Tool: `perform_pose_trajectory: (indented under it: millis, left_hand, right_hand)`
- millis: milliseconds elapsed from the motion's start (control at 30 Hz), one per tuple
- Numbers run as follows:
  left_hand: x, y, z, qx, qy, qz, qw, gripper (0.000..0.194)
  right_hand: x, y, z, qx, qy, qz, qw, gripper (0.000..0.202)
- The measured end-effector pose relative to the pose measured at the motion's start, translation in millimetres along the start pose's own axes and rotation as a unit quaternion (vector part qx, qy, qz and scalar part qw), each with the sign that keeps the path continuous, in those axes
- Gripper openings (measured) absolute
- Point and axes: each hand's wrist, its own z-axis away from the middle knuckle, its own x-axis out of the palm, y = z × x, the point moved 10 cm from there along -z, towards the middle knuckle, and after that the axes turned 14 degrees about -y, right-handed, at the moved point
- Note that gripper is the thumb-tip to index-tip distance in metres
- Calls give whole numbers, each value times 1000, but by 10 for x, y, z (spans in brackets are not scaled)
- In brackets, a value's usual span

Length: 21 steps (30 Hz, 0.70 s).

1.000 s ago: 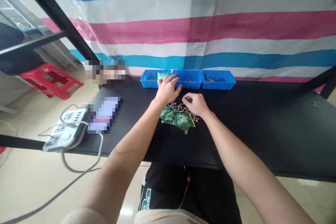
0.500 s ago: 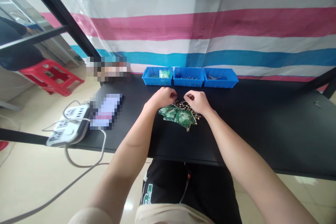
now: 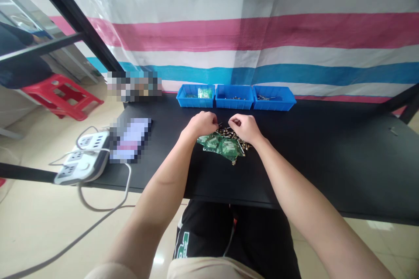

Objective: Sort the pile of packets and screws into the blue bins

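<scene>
My left hand (image 3: 204,123) is closed at the back left edge of a pile of small metal parts (image 3: 245,145), its fingertips low beside the pieces. Facing it from the right, my right hand (image 3: 242,125) is pinched at the pile's back edge. What either hand holds is too small to make out. Green plastic packets (image 3: 225,147) lie in front of the metal parts. Behind the hands stand three blue bins in a row: the left bin (image 3: 195,102) has green packets in it, the middle bin (image 3: 233,103) small metal pieces, the right bin (image 3: 274,104) thin metal pieces.
A power strip (image 3: 81,157) with cables and a blurred-out phone (image 3: 131,139) sit at the left of the black table (image 3: 327,148). A striped sheet (image 3: 294,30) hangs behind. Farther left, a person sits on a red stool (image 3: 62,96).
My left hand has moved slightly down toward the pile. My right hand stays almost in place. The whole view has shifted a little.
</scene>
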Motion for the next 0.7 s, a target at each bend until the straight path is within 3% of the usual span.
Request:
perform_pose_trajectory:
  millis: [400, 600, 700]
  left_hand:
    - [92, -109, -3, -102, -35, 64, 992, 24]
    - [-1, -73, 8, -73, 13, 68, 995, 19]
    - [-83, 25, 62, -42, 26, 103, 993, 18]
  right_hand:
    - [19, 14, -1, -1, -6, 1, 1000, 13]
    - [8, 7, -1, -9, 1, 15, 1000, 14]
    - [-55, -87, 32, -39, 31, 51, 997, 34]
